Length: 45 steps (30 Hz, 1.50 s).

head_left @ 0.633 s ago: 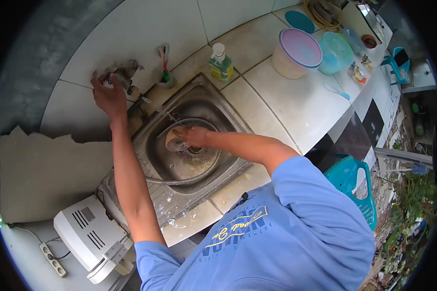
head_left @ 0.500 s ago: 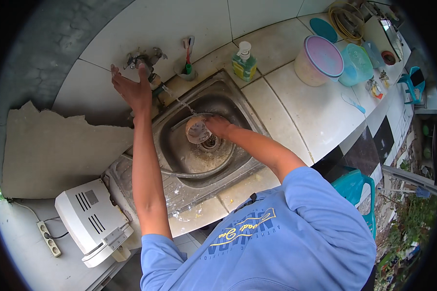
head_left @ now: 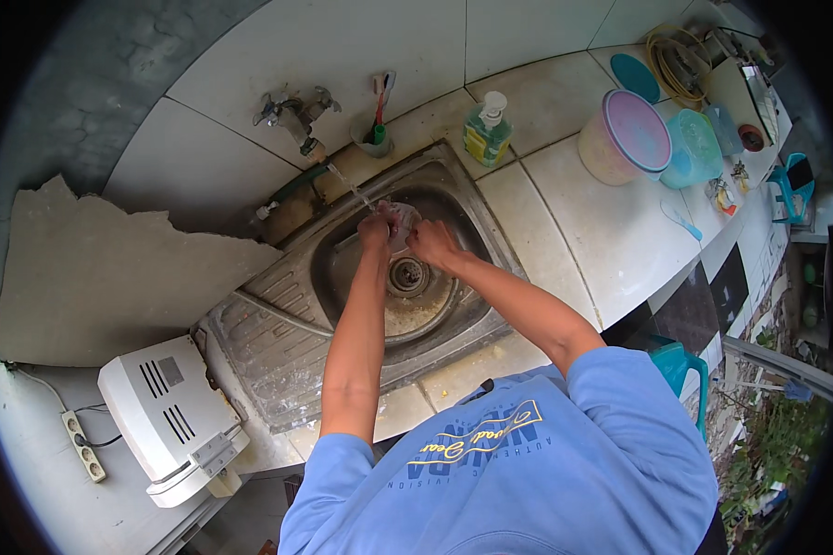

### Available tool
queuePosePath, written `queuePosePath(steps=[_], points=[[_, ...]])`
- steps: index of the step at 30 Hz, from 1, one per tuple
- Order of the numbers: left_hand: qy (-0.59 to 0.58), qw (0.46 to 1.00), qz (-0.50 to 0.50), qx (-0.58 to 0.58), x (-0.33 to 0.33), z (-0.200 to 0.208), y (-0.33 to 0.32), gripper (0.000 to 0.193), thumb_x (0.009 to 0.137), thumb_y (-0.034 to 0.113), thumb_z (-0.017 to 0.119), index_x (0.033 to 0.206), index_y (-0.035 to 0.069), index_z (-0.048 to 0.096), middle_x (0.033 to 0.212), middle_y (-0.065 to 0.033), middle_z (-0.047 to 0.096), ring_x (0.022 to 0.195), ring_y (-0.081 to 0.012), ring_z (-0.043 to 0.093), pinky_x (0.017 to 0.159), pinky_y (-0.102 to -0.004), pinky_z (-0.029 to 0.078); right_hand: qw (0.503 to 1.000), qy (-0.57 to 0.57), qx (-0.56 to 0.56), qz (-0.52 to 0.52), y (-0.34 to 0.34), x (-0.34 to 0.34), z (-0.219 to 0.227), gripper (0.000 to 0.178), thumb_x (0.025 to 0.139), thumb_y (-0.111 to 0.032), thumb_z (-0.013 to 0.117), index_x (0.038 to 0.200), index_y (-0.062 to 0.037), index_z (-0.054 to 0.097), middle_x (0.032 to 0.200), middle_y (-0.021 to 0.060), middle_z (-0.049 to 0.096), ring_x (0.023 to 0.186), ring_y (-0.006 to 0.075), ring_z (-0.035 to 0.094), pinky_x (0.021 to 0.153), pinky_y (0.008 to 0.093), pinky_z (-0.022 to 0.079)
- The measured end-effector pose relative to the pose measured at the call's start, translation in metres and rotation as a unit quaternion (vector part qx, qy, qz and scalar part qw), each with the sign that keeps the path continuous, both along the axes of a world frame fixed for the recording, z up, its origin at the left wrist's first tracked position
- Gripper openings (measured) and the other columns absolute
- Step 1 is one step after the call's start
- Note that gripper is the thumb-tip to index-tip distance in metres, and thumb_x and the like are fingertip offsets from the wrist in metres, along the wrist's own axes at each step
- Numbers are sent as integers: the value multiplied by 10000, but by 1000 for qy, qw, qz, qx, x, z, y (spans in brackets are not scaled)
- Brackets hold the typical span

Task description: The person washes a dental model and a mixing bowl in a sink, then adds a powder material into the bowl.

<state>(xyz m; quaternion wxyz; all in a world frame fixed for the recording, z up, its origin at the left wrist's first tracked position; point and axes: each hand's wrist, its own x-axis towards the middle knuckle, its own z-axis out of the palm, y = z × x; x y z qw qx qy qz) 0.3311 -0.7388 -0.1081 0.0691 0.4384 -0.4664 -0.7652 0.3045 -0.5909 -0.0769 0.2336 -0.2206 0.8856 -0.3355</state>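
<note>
Over the sink bowl (head_left: 326, 277), I hold a small translucent cup (head_left: 402, 222) between both hands, under the running water (head_left: 350, 184). My right hand (head_left: 433, 242) grips its right side with bent fingers. At the cup's left side is my left hand (head_left: 376, 232), its fingers closed around the edge; some fingertips seem to reach inside, though they are small and blurred. Water falls from the wall tap (head_left: 305, 129) just beyond my hands. Below the cup shows the drain strainer (head_left: 408, 275).
A soap pump bottle (head_left: 488, 129) and a toothbrush cup (head_left: 372, 135) stand behind the sink. Rightward are a lidded tub (head_left: 624, 139) and a turquoise container (head_left: 694, 148). A grey hose-like strip (head_left: 282, 315) crosses the drainboard. A white appliance (head_left: 168, 412) and broken board (head_left: 120, 273) sit left.
My left hand has come down from the tap to the cup in the sink. The cup, held in my right hand before, is now between both hands. Water keeps running.
</note>
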Motion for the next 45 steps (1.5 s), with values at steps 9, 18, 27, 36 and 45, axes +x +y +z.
queuePosePath(steps=[9, 18, 27, 36, 45], points=[[21, 999, -40, -11, 17, -31, -9, 209, 1007, 244, 531, 995, 69, 646, 861, -27, 667, 727, -128, 618, 572, -278, 482, 905, -247, -330, -108, -54, -16, -9, 184, 924, -120, 554, 995, -8, 682, 980, 130, 730, 815, 252, 701, 747, 401, 544], [200, 944, 84, 248, 0, 51, 33, 317, 1049, 312, 421, 1240, 80, 523, 1180, -97, 604, 972, -265, 630, 854, -429, 530, 985, -103, -127, -64, -119, -48, -25, 323, 987, -186, 522, 1130, 92, 602, 1110, 235, 644, 1051, 333, 622, 855, 403, 504], [149, 987, -32, 60, -36, -12, -62, 464, 1004, 453, 481, 1358, 154, 469, 1310, -90, 543, 1119, -263, 586, 847, -423, 497, 910, -67, -408, -42, -80, 38, 38, 624, 1033, -299, 453, 1486, 87, 264, 1524, 312, 301, 1441, 409, 273, 1148, 438, 285], [323, 937, 44, 124, 4, 69, 28, 456, 1054, 335, 379, 1413, 55, 407, 1413, -108, 475, 1324, -233, 432, 1119, -389, 330, 961, -66, -257, 79, -105, -68, 22, 463, 1000, -388, 503, 1299, -39, 555, 1319, 250, 538, 1175, 372, 537, 1022, 417, 410], [381, 872, 182, 248, 8, 55, 13, 331, 1043, 192, 425, 1316, 12, 477, 1411, -191, 489, 1287, -305, 488, 1116, -429, 379, 624, -569, -496, -201, -110, -28, -4, 309, 975, -272, 604, 1111, 5, 599, 1021, 115, 663, 904, 228, 664, 793, 355, 564]])
